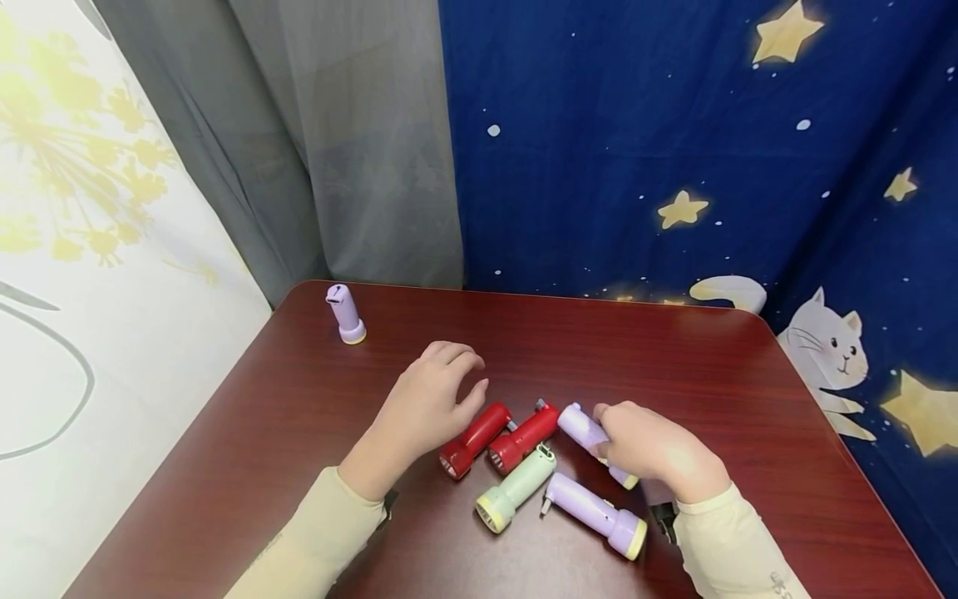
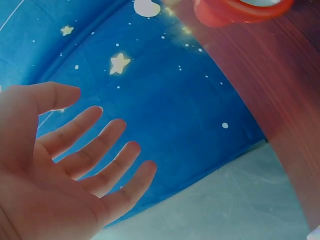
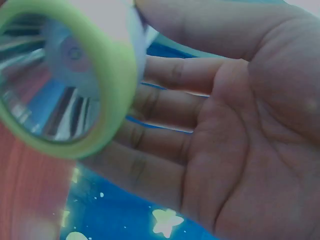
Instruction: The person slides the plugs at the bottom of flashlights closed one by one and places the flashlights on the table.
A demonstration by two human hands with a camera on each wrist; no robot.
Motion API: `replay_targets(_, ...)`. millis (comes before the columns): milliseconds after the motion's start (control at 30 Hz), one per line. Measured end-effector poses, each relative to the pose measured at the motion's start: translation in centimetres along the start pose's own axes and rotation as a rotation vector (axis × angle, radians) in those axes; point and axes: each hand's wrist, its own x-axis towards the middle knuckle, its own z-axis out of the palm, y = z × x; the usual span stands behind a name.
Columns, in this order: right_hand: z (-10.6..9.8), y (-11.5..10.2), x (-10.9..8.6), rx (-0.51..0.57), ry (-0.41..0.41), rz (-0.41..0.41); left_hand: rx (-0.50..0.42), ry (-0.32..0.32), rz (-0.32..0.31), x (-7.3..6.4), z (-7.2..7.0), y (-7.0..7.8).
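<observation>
My right hand (image 1: 654, 445) pinches a lilac flashlight (image 1: 580, 428) between thumb and fingers. In the right wrist view, the flashlight's yellow-green lens rim (image 3: 116, 85) faces the camera, while the thumb tip is partly hidden. Above and left of a red flashlight (image 1: 477, 434), my left hand (image 1: 430, 395) is held with fingers spread and nothing in them. A second red flashlight (image 1: 524, 438) lies beside the first. In front of these are a pale green flashlight (image 1: 520, 484) and another lilac flashlight (image 1: 591, 509), both lying down.
One more lilac flashlight (image 1: 345, 314) stands lens-down at the far left corner of the dark red table (image 1: 636, 349). Behind the table hang a grey curtain (image 1: 374, 166) and a blue starry curtain (image 1: 584, 166). A white patterned surface (image 1: 112, 333) borders the left.
</observation>
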Motion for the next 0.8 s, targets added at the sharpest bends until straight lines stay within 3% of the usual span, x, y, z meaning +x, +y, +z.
replay_targets(167, -1.0, -0.3, 0.0, 0.021, 0.09, -0.047, -0.064, -0.034, -0.011, 0.0, -0.4, 0.9)
replay_targets(367, -2.1, -1.3, -0.3, 0.105, 0.228, -0.117, -0.294, -0.132, -0.092, 0.2, -0.9, 2.1)
replay_targets(500, -2.7, -2.2, -0.6, 0.152, 0.323, -0.177, -0.478, -0.159, -0.133, 0.7, -1.1, 2.9)
replay_targets(667, -3.2, -3.4, -1.2, 0.165, 0.475, -0.306, -0.801, -0.143, -0.139, 1.3, -1.3, 4.0)
replay_targets(800, -3.7, -4.3, -1.9, 0.161, 0.575, -0.387, -0.951, -0.065, -0.109, 1.7, -2.0, 4.9)
